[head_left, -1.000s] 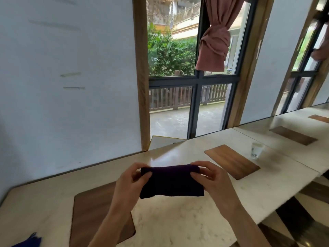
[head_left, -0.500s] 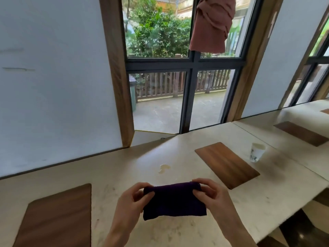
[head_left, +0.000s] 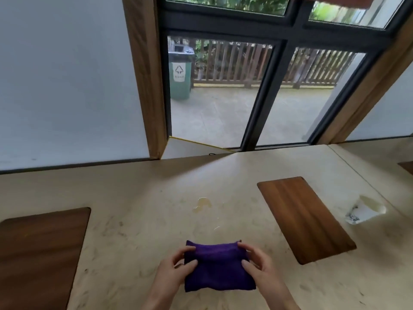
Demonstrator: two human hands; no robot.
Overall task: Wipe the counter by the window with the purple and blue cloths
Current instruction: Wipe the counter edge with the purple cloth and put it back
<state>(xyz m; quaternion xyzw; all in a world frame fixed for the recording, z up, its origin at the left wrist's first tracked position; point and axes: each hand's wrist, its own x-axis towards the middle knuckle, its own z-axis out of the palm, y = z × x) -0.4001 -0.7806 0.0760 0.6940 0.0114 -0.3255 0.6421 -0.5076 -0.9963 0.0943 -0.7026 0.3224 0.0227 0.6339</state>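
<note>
A folded purple cloth (head_left: 218, 268) is held just above the pale marble counter (head_left: 138, 198) near its front edge. My left hand (head_left: 176, 268) pinches the cloth's left side and my right hand (head_left: 260, 266) pinches its right side, thumbs on top. A small yellowish spill (head_left: 202, 204) lies on the counter beyond the cloth, towards the window (head_left: 250, 92). The blue cloth is out of view.
Two wooden placemats lie on the counter, one at the left (head_left: 38, 253) and one at the right (head_left: 305, 218). A white paper cup (head_left: 364, 210) stands at the far right. A wooden post (head_left: 145, 74) and white wall (head_left: 67, 74) back the counter.
The view has tilted down and moved closer to the counter. Both hands have lowered the purple cloth towards the surface, still holding it by its two sides. The blue cloth has left the view.
</note>
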